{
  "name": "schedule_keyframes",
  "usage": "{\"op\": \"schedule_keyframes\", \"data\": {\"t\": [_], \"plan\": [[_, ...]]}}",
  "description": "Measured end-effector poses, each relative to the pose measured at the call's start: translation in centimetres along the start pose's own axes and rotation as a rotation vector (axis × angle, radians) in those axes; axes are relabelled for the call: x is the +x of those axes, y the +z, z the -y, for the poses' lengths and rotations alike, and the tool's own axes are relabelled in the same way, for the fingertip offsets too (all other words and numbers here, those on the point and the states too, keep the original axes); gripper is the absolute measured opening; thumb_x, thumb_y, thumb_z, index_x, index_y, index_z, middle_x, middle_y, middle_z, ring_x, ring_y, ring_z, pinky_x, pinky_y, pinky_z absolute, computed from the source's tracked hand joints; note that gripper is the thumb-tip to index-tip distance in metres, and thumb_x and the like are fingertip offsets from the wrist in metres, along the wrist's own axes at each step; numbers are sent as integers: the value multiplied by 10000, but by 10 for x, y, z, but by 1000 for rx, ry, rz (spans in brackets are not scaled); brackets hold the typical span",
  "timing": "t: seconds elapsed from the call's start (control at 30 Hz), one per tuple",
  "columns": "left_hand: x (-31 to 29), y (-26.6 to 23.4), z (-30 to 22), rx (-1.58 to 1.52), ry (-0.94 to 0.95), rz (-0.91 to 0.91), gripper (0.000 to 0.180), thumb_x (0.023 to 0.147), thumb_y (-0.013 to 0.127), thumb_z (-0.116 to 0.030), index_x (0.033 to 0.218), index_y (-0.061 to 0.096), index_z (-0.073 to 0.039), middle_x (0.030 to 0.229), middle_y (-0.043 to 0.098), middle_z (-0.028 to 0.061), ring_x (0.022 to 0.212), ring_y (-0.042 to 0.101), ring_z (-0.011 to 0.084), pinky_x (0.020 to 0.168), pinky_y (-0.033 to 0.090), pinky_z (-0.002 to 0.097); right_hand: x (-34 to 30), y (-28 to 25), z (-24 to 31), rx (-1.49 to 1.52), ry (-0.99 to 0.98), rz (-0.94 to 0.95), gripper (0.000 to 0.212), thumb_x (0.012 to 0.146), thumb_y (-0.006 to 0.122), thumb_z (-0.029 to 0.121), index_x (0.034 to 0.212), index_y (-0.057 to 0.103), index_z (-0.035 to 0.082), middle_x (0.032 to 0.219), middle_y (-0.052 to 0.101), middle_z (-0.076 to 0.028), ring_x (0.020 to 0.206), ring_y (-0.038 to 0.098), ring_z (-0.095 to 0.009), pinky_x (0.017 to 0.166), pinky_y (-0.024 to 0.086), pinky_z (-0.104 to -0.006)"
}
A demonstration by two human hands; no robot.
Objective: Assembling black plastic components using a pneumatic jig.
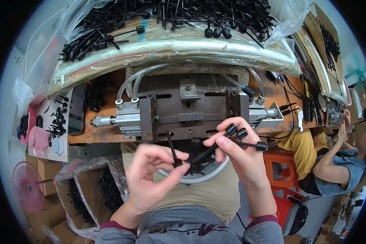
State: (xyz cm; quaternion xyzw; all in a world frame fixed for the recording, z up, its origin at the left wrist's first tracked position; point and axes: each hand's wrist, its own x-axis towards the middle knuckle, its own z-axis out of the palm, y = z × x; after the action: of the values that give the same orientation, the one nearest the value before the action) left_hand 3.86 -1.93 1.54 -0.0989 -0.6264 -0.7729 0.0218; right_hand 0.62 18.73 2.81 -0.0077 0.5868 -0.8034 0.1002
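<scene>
Between the thumb and fingers of my left hand (152,175) is a thin black rod part (171,147), tilted upward. My right hand (244,158) is closed around several black knobbed rods (252,144), which fan out between its fingers and point various ways. Both hands are above my lap, in front of a dark brown metal fixture (175,132) with small grey jaws (191,117) at its middle. Below the hands, a round light-grey bowl (199,179) sits on my lap with black parts inside, partly hidden by my hands.
Silver air cylinders (128,118) with clear hoses flank the fixture. A large heap of black rods (171,14) lies on plastic wrapping behind it. Lined boxes (75,187) and a pink fan (27,187) are at left. Another person (333,171) sits at right beside red stools (278,168).
</scene>
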Motion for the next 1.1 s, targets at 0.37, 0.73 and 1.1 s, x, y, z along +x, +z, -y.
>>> {"op": "schedule_keyframes", "data": {"t": [0.37,0.73,1.1], "plan": [[7,8,1,167,-44,208,420,680,841,-31,1041,628,-18,1021,662,48,582,380,18,533,303,173,-17,3,-20,-1140,-987,82,389,713,644,33,1079,649,-101,1047,684,-237,848,698,-292,748,589,-349],[13,10,20,803,457,120,333,717,778,-12,1039,691,-15,1077,666,106,672,625,156,554,510,283,-11,-9,-39,-979,-931,-188,373,721,689,-115,1087,655,-50,1012,701,-206,865,711,-300,753,576,-340],[31,11,17,1234,381,238,233,748,737,-64,972,690,-23,1264,632,111,658,686,183,549,523,275,-29,-8,-25,-432,-556,-288,235,871,575,-136,1083,514,-57,1000,672,-245,783,714,-287,746,594,-355]]}}
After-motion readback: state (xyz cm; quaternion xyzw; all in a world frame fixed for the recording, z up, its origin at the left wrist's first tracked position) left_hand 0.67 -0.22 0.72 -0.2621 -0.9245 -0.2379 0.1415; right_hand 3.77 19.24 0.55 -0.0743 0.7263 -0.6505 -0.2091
